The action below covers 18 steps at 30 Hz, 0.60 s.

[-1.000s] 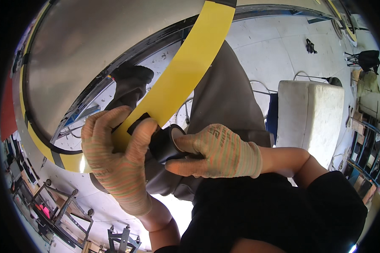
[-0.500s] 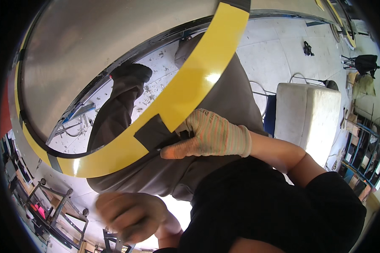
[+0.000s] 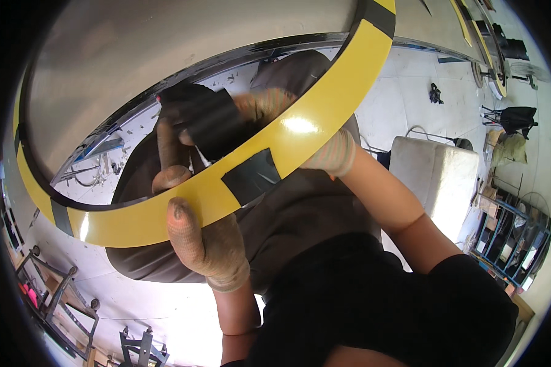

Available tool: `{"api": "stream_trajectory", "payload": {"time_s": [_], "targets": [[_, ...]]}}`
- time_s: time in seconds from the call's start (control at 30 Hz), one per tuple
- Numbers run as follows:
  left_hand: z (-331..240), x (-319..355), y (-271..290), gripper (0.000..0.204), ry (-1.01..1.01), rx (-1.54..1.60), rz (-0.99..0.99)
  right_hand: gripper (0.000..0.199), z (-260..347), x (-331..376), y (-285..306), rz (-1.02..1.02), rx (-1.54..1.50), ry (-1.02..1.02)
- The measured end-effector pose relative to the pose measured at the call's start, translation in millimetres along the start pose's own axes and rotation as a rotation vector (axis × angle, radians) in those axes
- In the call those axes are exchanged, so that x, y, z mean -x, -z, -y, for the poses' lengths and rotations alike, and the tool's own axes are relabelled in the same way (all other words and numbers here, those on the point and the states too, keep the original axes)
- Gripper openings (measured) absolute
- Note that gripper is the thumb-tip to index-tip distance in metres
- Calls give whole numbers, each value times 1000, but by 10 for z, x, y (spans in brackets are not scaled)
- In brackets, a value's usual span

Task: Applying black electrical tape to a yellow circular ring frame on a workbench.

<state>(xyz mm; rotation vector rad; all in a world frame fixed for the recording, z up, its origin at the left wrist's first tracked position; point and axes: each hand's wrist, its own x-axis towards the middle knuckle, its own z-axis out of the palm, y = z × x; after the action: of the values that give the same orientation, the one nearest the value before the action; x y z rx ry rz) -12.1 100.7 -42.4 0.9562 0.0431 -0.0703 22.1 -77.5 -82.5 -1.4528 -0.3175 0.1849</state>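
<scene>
A large round metal piece with a yellow rim (image 3: pixel 134 223) fills the upper left, held up close in front of me. My gloved left hand (image 3: pixel 205 248) grips the rim's lower edge, thumb on the front and fingers curled behind. A black tape patch (image 3: pixel 251 177) sits on the yellow band just right of that hand. My gloved right hand (image 3: pixel 333 153) reaches behind the rim and holds a black roll (image 3: pixel 208 119) inside the ring's opening. More black strips cross the rim at the left (image 3: pixel 61 214) and top (image 3: pixel 379 12).
A white block (image 3: pixel 434 177) stands on the pale floor to my right. A blue shelf rack (image 3: pixel 508 238) lies beyond it. Black bags (image 3: pixel 520 116) sit at the far right, and metal trolleys (image 3: pixel 49 293) stand at the lower left.
My left hand came up from below and took hold of the yellow rim. My right hand moved behind the rim with the black roll. The ring now sits closer and lower.
</scene>
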Motion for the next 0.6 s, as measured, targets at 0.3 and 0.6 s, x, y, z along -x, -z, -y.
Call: {"api": "stream_trajectory", "payload": {"time_s": [0.3, 0.6], "targets": [[0, 94, -56, 52, 101, 104, -108, 65, 174, 446, 423, 38, -53, -115], [72, 140, -187, 52, 122, 158, -54, 54, 1435, 598, 285, 21, -354, -552]]}}
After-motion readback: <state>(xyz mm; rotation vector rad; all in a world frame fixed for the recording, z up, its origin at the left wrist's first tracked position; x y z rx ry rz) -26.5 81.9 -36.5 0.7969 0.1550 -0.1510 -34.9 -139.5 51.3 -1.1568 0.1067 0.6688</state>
